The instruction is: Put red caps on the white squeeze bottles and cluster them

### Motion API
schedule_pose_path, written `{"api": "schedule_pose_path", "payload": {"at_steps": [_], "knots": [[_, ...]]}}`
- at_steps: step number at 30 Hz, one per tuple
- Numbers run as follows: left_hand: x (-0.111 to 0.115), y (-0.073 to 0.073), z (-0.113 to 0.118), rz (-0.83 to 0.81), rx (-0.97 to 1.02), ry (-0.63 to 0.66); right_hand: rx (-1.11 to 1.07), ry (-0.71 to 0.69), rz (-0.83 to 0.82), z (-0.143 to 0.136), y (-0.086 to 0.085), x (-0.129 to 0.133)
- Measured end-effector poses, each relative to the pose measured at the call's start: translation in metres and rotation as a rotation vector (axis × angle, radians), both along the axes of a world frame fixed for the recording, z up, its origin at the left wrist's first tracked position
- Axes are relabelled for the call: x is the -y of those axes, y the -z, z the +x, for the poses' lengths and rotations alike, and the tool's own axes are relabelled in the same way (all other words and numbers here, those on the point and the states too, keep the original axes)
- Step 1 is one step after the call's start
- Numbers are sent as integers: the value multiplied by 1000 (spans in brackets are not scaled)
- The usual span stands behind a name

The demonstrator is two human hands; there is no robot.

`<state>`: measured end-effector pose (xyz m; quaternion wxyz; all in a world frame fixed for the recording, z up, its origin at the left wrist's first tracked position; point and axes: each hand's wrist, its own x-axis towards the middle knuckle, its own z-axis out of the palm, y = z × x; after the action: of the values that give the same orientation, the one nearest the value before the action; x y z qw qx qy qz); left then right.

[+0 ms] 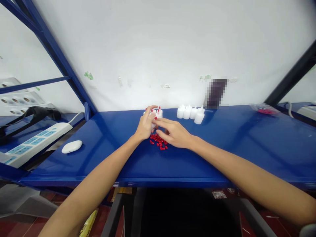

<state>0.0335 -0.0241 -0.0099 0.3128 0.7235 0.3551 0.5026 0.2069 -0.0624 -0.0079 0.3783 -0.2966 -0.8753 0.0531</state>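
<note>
My left hand [144, 127] is wrapped round a small white plastic bottle [153, 126], mostly hidden by my fingers. At its top, a red cap [155, 118] sits between the thumb and fingertips of my right hand [175, 133]; whether it is fully seated I cannot tell. Just below my hands lies a loose pile of small red caps [160, 142] on the blue table. Behind my left hand stand white bottles with red caps [159, 113], partly covered. To the right is a group of white bottles without caps [187, 112], one of them [199, 117] standing nearer me.
A white oval case [71, 146] lies on the left of the blue table [103, 158]. Beyond the frame post is a white power strip [37, 143] with a black strap [32, 115]. A clear bag with red pieces [265, 109] lies at the back right.
</note>
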Motion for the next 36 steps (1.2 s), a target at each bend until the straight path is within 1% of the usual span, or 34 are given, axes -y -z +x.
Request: {"api": "schedule_pose_path", "payload": {"at_steps": [3, 4, 6, 10, 12, 14, 18, 21, 24, 25, 27, 29, 31, 36], "knots": [[-1, -1, -3, -24, -92, -81, -142, 161, 11, 7, 1, -9], [-2, -1, -4, -14, -127, -108, -137, 224, 7, 10, 1, -12], [-5, 0, -7, 11, -199, -123, -43, 307, -17, 15, 1, -19], [-11, 4, -10, 61, -333, -81, 160, 333, -66, 17, 1, -25], [-14, 6, -12, 58, -365, -71, 225, 340, -77, 14, 1, -25], [-17, 7, -14, 57, -374, -87, 284, 341, -91, 10, 2, -24], [-20, 7, -17, 86, -411, -135, 323, 321, -118, 9, 7, -25], [-19, 5, -18, 99, -408, -152, 297, 308, -111, 11, 9, -27], [-16, 3, -16, 104, -379, -155, 232, 323, -91, 14, 8, -26], [-16, 3, -15, 101, -367, -153, 210, 315, -85, 15, 7, -25], [-15, 2, -14, 86, -330, -144, 198, 244, -89, 16, 5, -23], [-16, 1, -15, 56, -262, -123, 238, 130, -120, 16, 3, -22], [-18, 1, -17, 15, -159, -108, 292, 46, -148, 16, 1, -21], [-26, 0, -22, -166, 150, -156, 358, -55, -121, 11, 0, -24]]}}
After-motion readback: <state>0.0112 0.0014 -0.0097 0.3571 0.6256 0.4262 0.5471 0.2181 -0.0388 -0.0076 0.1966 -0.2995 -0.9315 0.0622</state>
